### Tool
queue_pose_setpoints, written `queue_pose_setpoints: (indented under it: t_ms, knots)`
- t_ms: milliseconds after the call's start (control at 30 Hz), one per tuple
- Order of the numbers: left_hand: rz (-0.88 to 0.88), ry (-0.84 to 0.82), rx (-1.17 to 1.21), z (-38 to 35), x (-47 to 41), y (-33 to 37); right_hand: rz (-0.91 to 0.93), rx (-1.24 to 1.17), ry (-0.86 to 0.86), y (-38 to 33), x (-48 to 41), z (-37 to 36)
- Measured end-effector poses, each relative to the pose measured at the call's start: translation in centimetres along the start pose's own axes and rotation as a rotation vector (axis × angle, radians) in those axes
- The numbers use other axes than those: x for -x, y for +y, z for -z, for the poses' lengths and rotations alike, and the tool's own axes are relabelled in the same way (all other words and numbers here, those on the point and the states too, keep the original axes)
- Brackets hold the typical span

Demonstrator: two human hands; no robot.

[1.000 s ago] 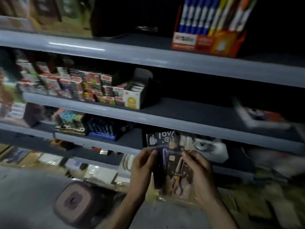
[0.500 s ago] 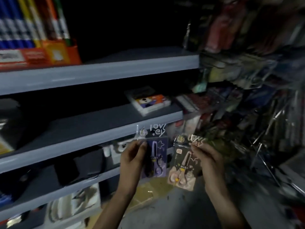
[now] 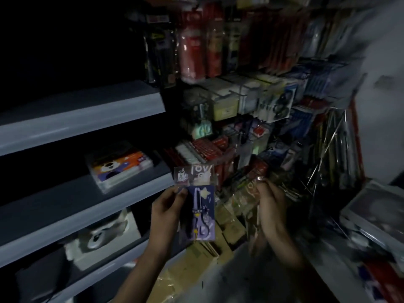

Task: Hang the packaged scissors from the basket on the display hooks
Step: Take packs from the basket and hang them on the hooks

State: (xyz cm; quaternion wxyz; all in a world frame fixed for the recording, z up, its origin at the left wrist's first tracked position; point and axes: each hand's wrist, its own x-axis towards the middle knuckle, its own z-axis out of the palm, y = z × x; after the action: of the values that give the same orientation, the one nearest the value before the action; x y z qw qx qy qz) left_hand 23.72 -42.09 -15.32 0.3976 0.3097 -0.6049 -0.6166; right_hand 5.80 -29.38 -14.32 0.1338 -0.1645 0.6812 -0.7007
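Left fingers [image 3: 172, 196] pinch upright purple scissors pack [image 3: 200, 217].

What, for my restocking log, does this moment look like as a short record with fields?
left grip: pinches the purple scissors pack by its left edge, upright
right grip: holds a second pack, blurred
display hooks: ahead and to the right, crowded with hanging goods
grey shelves: to the left
hung so far: neither pack in hand
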Motion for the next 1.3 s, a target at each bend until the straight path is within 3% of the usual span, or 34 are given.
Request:
queue_pose_setpoints:
  t_ms: [100,200,400,733,900,1300]
  knots:
    - [0.039,-0.008,0.017,-2.1,-1.5,-0.1,-0.001,0.025,-0.017,0.3,-2.5,0.2]
    - [0.015,-0.016,-0.013,-3.3,-3.4,0.0,0.039,0.087,-0.142,0.9,-4.8,-0.3]
    - [-0.088,-0.048,-0.042,-4.9,-7.7,0.7,0.258,0.415,-0.325,0.8,-8.9,-1.6]
    - [-0.126,-0.061,0.052,-8.0,-13.5,1.2,0.410,0.506,-0.344,-4.3,-13.7,-3.0]
    - [-0.116,-0.005,0.049,-10.1,-14.9,1.4,0.320,0.134,-0.470,-5.9,-16.7,-4.0]
    - [-0.161,0.203,-0.079,-16.1,-14.8,1.0,0.142,-0.068,-0.737,-2.5,-24.2,-3.6]
